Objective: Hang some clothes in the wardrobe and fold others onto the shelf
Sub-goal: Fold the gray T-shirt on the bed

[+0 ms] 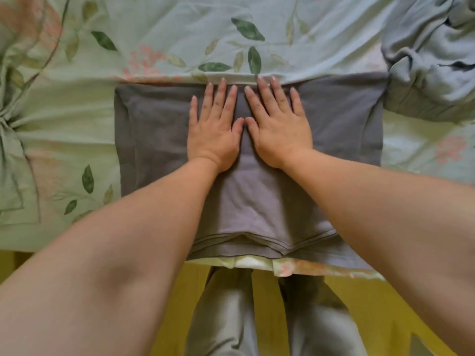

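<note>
Grey shirt [159, 140] lies on the bed [64, 124], long axis left to right; left hand [214, 129] and right hand [279, 127] press flat, unclenched, side by side at its middle.

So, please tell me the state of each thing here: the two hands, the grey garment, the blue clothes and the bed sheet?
left hand: open, flat on the garment
right hand: open, flat on the garment
grey garment: folded, spread on the bed
blue clothes: crumpled, unfolded
floral bed sheet: wrinkled
</note>
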Demonstrator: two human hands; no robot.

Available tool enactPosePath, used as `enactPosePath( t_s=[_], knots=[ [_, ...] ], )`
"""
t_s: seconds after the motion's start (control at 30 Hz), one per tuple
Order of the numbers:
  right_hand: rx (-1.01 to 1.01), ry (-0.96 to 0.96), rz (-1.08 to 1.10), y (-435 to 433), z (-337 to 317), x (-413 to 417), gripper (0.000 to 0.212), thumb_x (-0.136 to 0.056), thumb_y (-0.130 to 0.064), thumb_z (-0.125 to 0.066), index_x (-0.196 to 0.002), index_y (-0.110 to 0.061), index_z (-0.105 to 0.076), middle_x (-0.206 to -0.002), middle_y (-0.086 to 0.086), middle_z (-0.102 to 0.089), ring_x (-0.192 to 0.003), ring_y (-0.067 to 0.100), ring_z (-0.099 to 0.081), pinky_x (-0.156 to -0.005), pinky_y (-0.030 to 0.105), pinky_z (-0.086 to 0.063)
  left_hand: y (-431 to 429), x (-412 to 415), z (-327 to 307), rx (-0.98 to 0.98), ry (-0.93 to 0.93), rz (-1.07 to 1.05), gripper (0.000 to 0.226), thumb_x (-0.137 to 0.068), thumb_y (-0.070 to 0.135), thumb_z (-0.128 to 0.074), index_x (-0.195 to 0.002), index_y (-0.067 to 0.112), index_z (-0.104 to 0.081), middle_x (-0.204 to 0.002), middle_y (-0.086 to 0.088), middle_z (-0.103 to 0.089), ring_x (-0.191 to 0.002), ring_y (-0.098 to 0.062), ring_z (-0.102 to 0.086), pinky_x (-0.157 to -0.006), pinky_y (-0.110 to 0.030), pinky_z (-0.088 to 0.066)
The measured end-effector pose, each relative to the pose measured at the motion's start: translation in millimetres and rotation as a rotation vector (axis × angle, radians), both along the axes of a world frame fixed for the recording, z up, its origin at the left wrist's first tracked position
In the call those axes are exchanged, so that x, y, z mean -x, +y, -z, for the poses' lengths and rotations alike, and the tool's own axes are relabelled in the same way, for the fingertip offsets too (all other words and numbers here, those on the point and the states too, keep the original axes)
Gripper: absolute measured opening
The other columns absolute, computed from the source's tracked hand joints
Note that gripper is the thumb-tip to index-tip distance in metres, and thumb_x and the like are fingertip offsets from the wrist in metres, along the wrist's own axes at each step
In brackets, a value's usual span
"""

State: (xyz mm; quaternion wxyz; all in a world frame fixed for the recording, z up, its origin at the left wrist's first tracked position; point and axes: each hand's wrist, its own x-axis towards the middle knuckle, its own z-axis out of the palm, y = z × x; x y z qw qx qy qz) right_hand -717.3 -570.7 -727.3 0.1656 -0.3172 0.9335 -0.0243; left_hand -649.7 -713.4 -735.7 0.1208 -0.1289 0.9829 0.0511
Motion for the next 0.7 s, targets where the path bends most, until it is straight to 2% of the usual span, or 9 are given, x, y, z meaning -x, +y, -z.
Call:
enactPosePath(
  t_s=[0.1, 0.17, 0.27, 0.4, 0.5, 0.63, 0.7],
  knots=[
    [0.009, 0.012, -0.02, 12, 2, 6, 0.064, -0.102, -0.053, -0.017, -0.159, -0.027, -0.004, -0.167, 0.0, 0.004, -0.153, 0.019, 0.007, -0.123, 0.043, 0.005, -12, -5, 1, 0.009, 0.008, 0.029, 0.068, -0.099, 0.053, -0.022, -0.159, 0.023, -0.007, -0.167, 0.001, -0.002, -0.154, -0.02, 0.0, -0.124, -0.047, 0.001],
    [-0.013, 0.017, 0.003, 26, -2, 11, 0.066, -0.102, -0.054, -0.015, -0.159, -0.025, -0.002, -0.167, 0.0, 0.005, -0.153, 0.017, 0.008, -0.123, 0.042, 0.006, -29, -14, 0, 0.025, 0.002, -0.035, 0.069, -0.1, 0.053, -0.022, -0.159, 0.021, -0.008, -0.167, 0.0, -0.004, -0.154, -0.021, 0.0, -0.123, -0.047, 0.002],
    [-0.056, 0.032, 0.124, 62, -5, 25, 0.069, -0.101, -0.056, -0.014, -0.159, -0.022, 0.001, -0.167, 0.001, 0.007, -0.153, 0.016, 0.009, -0.123, 0.042, 0.007, -64, -32, -4, 0.047, 0.005, -0.194, 0.069, -0.101, 0.051, -0.026, -0.159, 0.017, -0.01, -0.167, -0.004, -0.005, -0.153, -0.025, -0.001, -0.124, -0.047, 0.0],
    [-0.086, 0.056, 0.348, 109, -3, 42, 0.076, -0.099, -0.058, -0.016, -0.159, -0.013, -0.001, -0.167, 0.004, 0.003, -0.153, 0.018, 0.005, -0.123, 0.042, 0.003, -106, -48, -6, 0.077, 0.005, -0.304, 0.07, -0.101, 0.051, -0.027, -0.159, 0.015, -0.011, -0.167, -0.004, -0.006, -0.153, -0.026, -0.002, -0.122, -0.052, -0.001],
    [-0.109, 0.06, 0.355, 118, 0, 47, 0.078, -0.099, -0.058, -0.014, -0.158, -0.009, 0.0, -0.167, 0.006, 0.004, -0.153, 0.019, 0.006, -0.124, 0.043, 0.0, -125, -47, -8, 0.065, -0.008, -0.374, 0.069, -0.101, 0.05, -0.025, -0.159, 0.015, -0.011, -0.167, -0.003, -0.006, -0.153, -0.029, -0.003, -0.121, -0.056, -0.001],
    [-0.1, 0.104, 0.35, 110, -17, 36, 0.075, -0.101, -0.053, -0.015, -0.158, -0.006, -0.002, -0.166, 0.011, 0.003, -0.153, 0.024, 0.005, -0.123, 0.049, 0.001, -100, -45, -23, 0.159, 0.006, -0.397, 0.072, -0.1, 0.049, -0.022, -0.158, 0.007, -0.011, -0.166, -0.012, -0.004, -0.153, -0.033, -0.003, -0.121, -0.059, 0.0],
    [-0.036, 0.115, 0.313, 101, -32, 12, 0.072, -0.102, -0.048, -0.021, -0.157, -0.004, -0.006, -0.166, 0.014, -0.002, -0.153, 0.027, 0.001, -0.123, 0.051, 0.001, -60, -54, -32, 0.127, 0.033, -0.314, 0.072, -0.1, 0.047, -0.025, -0.157, 0.005, -0.012, -0.165, -0.015, -0.005, -0.153, -0.034, -0.002, -0.121, -0.058, 0.0]
  ],
)
